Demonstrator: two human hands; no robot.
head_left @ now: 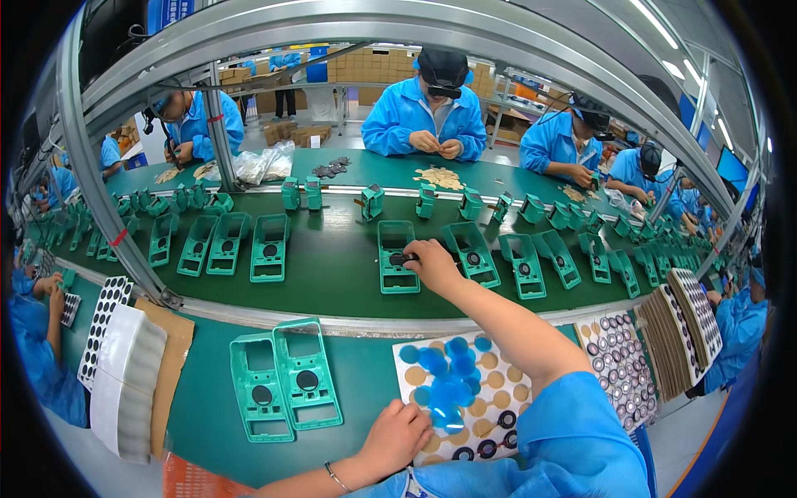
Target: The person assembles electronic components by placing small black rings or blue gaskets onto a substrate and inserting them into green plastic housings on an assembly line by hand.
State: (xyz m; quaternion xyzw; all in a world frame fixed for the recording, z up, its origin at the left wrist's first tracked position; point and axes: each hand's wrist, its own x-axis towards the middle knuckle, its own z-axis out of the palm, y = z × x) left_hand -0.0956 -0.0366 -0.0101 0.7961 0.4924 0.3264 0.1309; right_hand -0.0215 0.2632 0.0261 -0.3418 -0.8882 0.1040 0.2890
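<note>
Blue sleeve (573, 436) | right hand (433, 264) pinching black piece (398, 259) | left hand (398, 432) at sheet (520, 407), grip unclear | tilt could drop piece

Blue-clad co-worker (390, 124) opposite, silvery metal post (90, 166), clear plastic bags (264, 166), stacked cardboard boxes (374, 68), orange crate (195, 480)

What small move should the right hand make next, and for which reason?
Probably the right hand should press the dark disc flat in the green housing: its fingers are at that spot, and the neighbouring housing shows a similar disc there. Whether this one is fully seated, I cannot tell.
</note>
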